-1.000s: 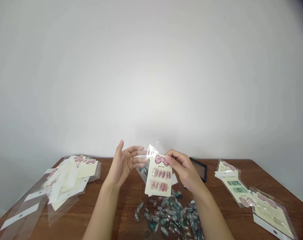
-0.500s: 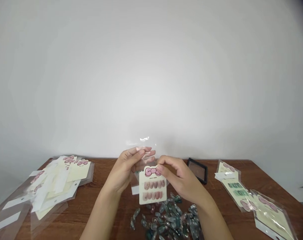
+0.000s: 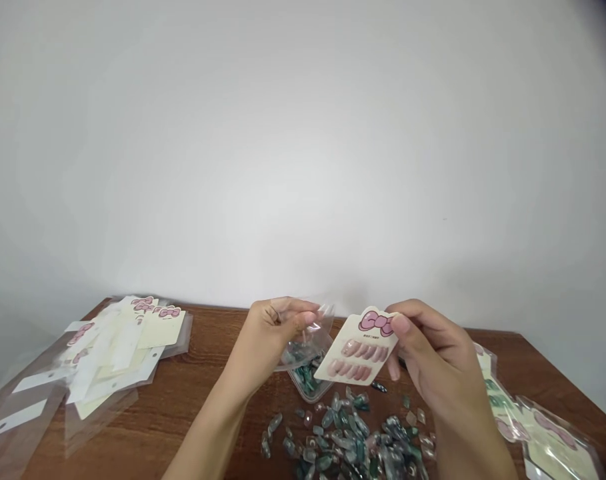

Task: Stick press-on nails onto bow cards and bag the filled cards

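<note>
My right hand (image 3: 433,353) pinches a cream card (image 3: 327,363) by its top right corner. The card is tilted; it bears a printed pink bow and two rows of pink press-on nails (image 3: 365,351). To its left, my left hand (image 3: 283,330) has thumb and fingers closed on a clear plastic bag (image 3: 325,320), which hangs between the hands apart from the card. Below and behind the bag is a clear plastic box (image 3: 313,397) holding green nails. A loose pile of green, clear and some pink nails (image 3: 353,433) is spread under the hands.
Blank cream bow cards (image 3: 160,333) and clear bags with white strips (image 3: 30,380) lie overlapped on the left. At right, a bagged card with green nails (image 3: 500,400) lies beside another bagged card (image 3: 557,443). A white wall (image 3: 303,167) rises behind the brown table (image 3: 207,333).
My right hand has moved right with the card, which is now tilted and apart from the bag. My left hand still holds the bag. The box of nails has come into view.
</note>
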The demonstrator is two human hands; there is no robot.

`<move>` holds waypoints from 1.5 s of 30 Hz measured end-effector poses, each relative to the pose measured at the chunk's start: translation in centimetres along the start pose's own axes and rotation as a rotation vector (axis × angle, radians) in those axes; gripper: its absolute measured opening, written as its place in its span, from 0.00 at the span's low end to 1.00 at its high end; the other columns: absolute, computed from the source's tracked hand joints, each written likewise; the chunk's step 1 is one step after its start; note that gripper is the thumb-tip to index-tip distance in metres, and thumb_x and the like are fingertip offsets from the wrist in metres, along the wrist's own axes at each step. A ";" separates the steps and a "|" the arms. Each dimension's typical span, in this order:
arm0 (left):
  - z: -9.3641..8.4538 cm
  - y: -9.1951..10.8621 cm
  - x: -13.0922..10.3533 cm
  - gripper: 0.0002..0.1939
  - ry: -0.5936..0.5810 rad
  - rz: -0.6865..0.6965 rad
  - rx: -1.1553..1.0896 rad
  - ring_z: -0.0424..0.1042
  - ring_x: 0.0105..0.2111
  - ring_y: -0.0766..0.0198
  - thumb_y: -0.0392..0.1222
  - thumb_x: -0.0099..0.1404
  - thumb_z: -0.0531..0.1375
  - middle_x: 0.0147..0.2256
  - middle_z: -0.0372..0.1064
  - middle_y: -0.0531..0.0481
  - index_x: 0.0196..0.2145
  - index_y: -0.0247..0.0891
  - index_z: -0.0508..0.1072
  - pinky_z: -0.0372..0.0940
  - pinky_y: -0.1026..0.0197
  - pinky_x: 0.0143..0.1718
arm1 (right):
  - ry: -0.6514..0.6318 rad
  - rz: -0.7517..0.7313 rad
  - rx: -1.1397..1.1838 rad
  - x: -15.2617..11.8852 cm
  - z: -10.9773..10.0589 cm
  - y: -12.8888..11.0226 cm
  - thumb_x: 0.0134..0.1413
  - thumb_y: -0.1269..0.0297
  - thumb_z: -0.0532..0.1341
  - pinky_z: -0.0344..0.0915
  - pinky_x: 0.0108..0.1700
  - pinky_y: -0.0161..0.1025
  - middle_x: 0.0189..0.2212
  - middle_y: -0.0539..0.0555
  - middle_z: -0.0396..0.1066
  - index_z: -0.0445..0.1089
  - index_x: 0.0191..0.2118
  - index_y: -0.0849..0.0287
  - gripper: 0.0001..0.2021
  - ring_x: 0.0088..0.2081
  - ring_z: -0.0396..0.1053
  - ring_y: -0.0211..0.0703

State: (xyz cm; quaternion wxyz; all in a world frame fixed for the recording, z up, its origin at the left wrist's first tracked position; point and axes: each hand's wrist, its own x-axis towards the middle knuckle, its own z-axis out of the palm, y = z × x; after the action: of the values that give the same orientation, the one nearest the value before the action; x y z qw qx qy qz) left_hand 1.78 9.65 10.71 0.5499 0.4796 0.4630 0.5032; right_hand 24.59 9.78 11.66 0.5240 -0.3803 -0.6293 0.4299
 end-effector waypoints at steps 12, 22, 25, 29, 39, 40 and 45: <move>0.8 -0.1 0.0 0.11 -0.099 -0.079 0.052 0.77 0.33 0.61 0.43 0.58 0.69 0.36 0.81 0.45 0.39 0.39 0.81 0.69 0.62 0.36 | 0.342 -0.075 0.179 0.5 1.3 -0.2 0.61 0.55 0.63 0.75 0.25 0.41 0.28 0.50 0.70 0.67 0.43 0.51 0.09 0.21 0.71 0.40; 1.1 -0.5 -0.3 0.16 -0.234 -0.089 0.054 0.78 0.40 0.59 0.43 0.58 0.69 0.43 0.80 0.46 0.45 0.41 0.79 0.71 0.60 0.41 | 0.326 -0.100 0.069 0.6 1.9 0.3 0.64 0.53 0.60 0.73 0.28 0.41 0.29 0.50 0.73 0.62 0.45 0.49 0.10 0.27 0.76 0.45; 1.1 -0.5 -0.3 0.20 -0.246 -0.082 0.063 0.77 0.42 0.59 0.43 0.58 0.70 0.45 0.79 0.46 0.49 0.43 0.77 0.71 0.60 0.43 | 0.314 -0.070 0.009 0.4 2.1 -0.4 0.64 0.53 0.59 0.74 0.30 0.42 0.31 0.51 0.74 0.62 0.45 0.51 0.11 0.28 0.76 0.44; 1.3 -0.3 -0.4 0.23 -0.257 -0.043 0.056 0.76 0.46 0.57 0.42 0.59 0.69 0.48 0.78 0.46 0.53 0.44 0.75 0.71 0.58 0.47 | 0.274 -0.052 -0.031 0.2 2.2 -1.2 0.65 0.53 0.59 0.74 0.30 0.40 0.30 0.51 0.74 0.62 0.45 0.52 0.11 0.28 0.76 0.43; 0.9 0.1 -0.8 0.17 -0.139 -0.081 0.074 0.78 0.29 0.62 0.43 0.52 0.73 0.38 0.79 0.51 0.40 0.42 0.77 0.73 0.66 0.25 | 0.343 -0.112 -0.111 0.2 1.6 -0.7 0.63 0.54 0.61 0.72 0.28 0.40 0.26 0.48 0.73 0.65 0.44 0.52 0.09 0.23 0.73 0.40; 0.9 0.0 -0.8 0.17 -0.130 -0.064 0.079 0.79 0.31 0.61 0.44 0.52 0.73 0.38 0.79 0.51 0.40 0.42 0.77 0.74 0.65 0.27 | 0.351 -0.117 -0.119 0.1 1.5 -0.7 0.64 0.54 0.60 0.72 0.28 0.40 0.26 0.48 0.73 0.65 0.43 0.52 0.09 0.22 0.73 0.40; 1.1 0.1 -1.1 0.17 -0.129 -0.028 0.098 0.80 0.39 0.54 0.46 0.56 0.71 0.40 0.81 0.47 0.43 0.42 0.77 0.76 0.57 0.37 | 0.344 -0.114 -0.117 0.0 1.5 -0.9 0.64 0.55 0.60 0.70 0.26 0.41 0.22 0.46 0.71 0.65 0.44 0.51 0.08 0.20 0.70 0.40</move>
State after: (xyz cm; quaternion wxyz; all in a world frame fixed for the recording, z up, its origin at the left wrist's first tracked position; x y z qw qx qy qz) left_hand 2.78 8.53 10.95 0.5616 0.5306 0.4574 0.4402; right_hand 23.05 9.31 12.36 0.6243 -0.4417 -0.5751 0.2906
